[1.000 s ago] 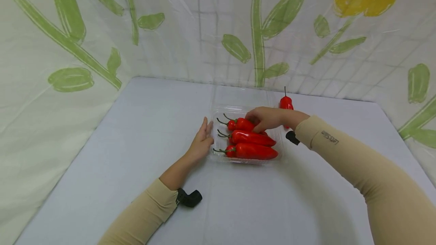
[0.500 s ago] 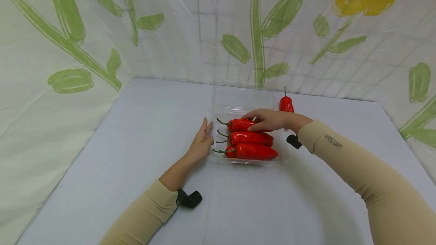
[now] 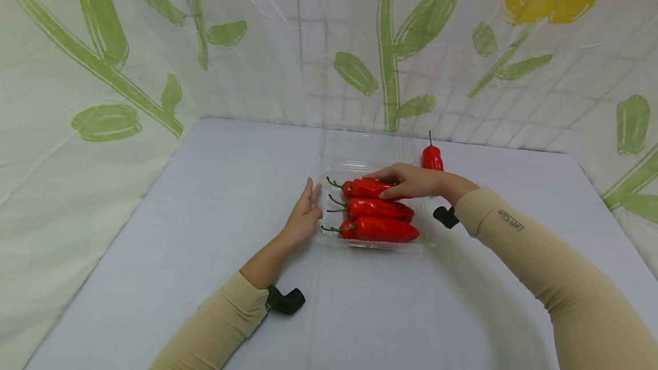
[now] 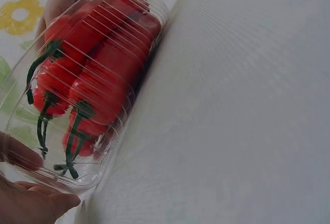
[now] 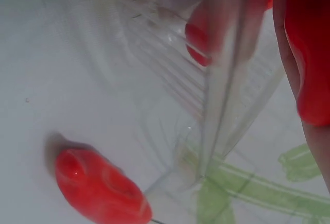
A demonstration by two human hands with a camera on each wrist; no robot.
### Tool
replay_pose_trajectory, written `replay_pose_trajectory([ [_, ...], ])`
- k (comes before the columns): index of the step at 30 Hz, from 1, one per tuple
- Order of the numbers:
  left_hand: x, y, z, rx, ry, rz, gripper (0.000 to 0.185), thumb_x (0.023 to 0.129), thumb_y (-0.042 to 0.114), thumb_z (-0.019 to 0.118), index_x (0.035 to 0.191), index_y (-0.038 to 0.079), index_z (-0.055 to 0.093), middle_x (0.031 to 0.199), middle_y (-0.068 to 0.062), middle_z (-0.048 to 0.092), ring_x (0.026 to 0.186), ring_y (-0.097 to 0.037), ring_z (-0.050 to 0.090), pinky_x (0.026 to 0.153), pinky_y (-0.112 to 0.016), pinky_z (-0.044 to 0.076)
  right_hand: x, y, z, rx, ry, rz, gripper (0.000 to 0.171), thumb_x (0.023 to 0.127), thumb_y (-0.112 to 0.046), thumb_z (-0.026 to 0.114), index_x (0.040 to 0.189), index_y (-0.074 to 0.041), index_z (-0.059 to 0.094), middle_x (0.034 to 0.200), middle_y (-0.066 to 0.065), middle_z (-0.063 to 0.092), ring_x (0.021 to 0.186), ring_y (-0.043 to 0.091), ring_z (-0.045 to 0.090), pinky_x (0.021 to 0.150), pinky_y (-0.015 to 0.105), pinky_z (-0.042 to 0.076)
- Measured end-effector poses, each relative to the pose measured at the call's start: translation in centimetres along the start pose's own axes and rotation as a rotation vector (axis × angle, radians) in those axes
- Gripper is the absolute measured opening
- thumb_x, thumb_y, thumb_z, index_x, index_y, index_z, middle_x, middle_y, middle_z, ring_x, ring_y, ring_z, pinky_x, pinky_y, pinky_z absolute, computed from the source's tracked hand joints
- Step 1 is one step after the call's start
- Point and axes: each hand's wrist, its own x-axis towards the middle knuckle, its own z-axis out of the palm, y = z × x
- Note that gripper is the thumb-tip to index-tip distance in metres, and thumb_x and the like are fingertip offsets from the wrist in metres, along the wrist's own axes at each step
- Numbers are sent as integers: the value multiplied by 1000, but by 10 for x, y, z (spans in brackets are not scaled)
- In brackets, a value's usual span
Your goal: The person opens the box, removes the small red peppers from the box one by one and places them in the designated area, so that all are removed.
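Pepper (image 3: pixel 364 188) held by right hand (image 3: pixel 411 180) has shifted leftward, apparently neatening the packed clear box (image 3: pixel 411 245) (left hand (image 3: pixel 300 220), fingers straight, touches its end).

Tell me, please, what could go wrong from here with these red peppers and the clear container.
The gripped pepper might roll when the right hand lets go, since the peppers are piled in layers. The clear container could slide if pushed sideways, as the left hand is at just one end. The loose pepper lies outside it and could get knocked.
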Motion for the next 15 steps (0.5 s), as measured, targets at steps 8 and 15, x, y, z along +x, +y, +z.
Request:
replay_pose_trajectory([
  [8, -1, 0, 0, 4, 0, -3, 76, 82, -9, 31, 147, -2, -7, 154, -21, 14, 144, -28, 9, 116, -44, 9, -5, 1, 1, -1, 33, 17, 59, 91, -21, 56, 146, -21, 34, 133, 7, 52, 118, 24, 48, 90, 36, 51],
  [15, 0, -1, -1, 10, 1, -7, 74, 83, -8, 31, 147, -2, -7, 154, -20, 14, 144, -27, 10, 116, -44, 9, -10, 2, 2, 19, 85, 6, 61, 92, -28, 55, 147, -19, 30, 136, 8, 51, 121, 25, 47, 92, 37, 50],
])
